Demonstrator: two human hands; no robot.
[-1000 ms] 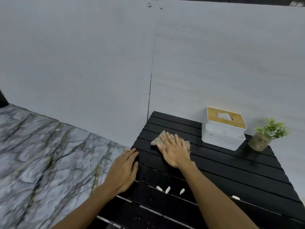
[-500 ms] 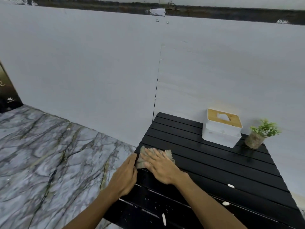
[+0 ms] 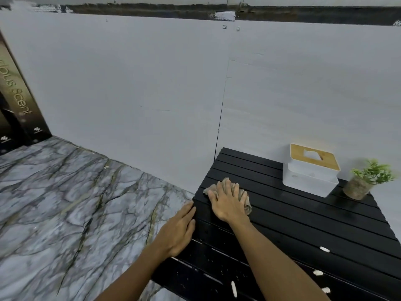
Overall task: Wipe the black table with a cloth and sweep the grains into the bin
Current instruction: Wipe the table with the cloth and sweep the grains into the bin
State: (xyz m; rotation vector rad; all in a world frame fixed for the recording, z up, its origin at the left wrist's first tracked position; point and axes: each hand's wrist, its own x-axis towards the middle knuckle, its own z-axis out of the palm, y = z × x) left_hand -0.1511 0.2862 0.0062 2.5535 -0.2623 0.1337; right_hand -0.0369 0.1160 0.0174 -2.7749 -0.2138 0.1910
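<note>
Two hands, one cloth (image 3: pixel 244 197), four white grains (image 3: pixel 324 249). Right hand (image 3: pixel 227 204), fingers spread flat on the cloth, has moved farther up the black counter (image 3: pixel 303 218); left hand (image 3: pixel 178 232) rests flat at its edge.

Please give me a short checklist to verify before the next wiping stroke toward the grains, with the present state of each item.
1. Right hand flat on the cloth: ok.
2. Left hand steadying the black table at its left edge: ok.
3. Grains remaining on the near slats: not ok, several white pieces lie there.
4. Bin ready to receive grains: cannot tell, no bin is in view.
5. Tissue box and potted plant away from the cloth: ok, both stand at the far right by the wall.
</note>
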